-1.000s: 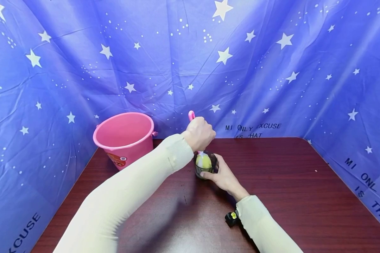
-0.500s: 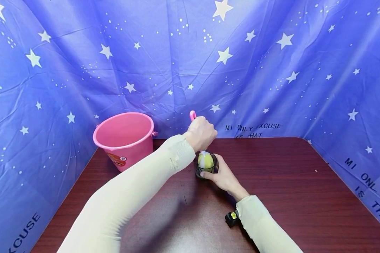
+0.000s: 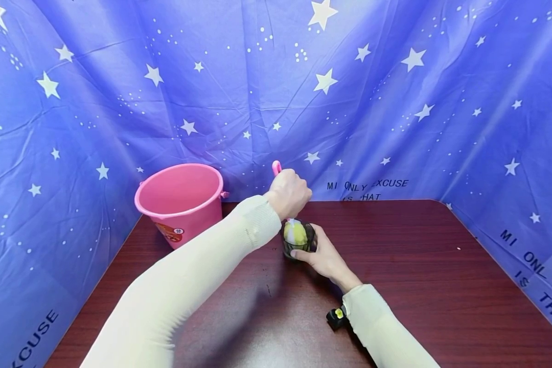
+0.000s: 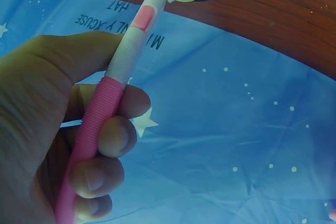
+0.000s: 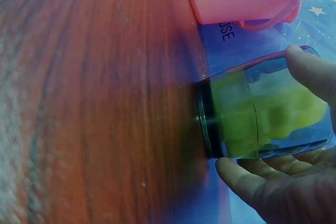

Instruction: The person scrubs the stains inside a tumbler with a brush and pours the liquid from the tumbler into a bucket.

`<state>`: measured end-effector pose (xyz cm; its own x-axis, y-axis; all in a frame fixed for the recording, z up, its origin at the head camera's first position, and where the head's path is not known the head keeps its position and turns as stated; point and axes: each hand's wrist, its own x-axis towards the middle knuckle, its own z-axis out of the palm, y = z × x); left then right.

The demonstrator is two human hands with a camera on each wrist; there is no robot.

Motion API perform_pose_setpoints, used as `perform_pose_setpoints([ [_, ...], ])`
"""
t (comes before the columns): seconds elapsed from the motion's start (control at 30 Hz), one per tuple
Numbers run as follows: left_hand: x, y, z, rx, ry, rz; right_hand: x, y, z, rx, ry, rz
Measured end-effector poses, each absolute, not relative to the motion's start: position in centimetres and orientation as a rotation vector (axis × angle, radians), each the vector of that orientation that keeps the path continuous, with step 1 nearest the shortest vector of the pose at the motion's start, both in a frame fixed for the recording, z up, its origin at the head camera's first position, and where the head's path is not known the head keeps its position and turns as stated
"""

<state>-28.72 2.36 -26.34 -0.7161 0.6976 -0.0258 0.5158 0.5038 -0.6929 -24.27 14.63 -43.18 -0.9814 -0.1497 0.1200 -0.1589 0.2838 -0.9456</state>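
Note:
My left hand (image 3: 289, 194) grips the pink and white handle (image 4: 100, 108) of a sponge cup brush, its fingers curled round it. The brush's yellow and white sponge head (image 3: 295, 233) sits inside a dark see-through glass (image 5: 236, 114). Around the side of that glass my right hand (image 3: 324, 257) is wrapped, thumb on one side and fingers on the other. The glass stands upright on the table. In the left wrist view only the upper part of the yellow sponge shows, at the top edge.
A pink bucket (image 3: 188, 225) stands at the left of the dark red wooden table (image 3: 409, 255). Blue cloth (image 3: 257, 102) with white stars hangs behind and at both sides. A black wrist camera (image 3: 336, 318) sits by the right sleeve.
My left hand has shifted slightly right and then back left with the brush. The sponge has moved and turned a little inside the glass. My right hand and the glass stay still.

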Motion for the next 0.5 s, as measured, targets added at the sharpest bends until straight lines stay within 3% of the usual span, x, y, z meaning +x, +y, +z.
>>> perform_pose_setpoints([
  [0.5,-28.59,1.78,-26.29,-1.041,-2.495,1.009,-24.41,14.71,-43.36,0.301,-2.544,1.827],
])
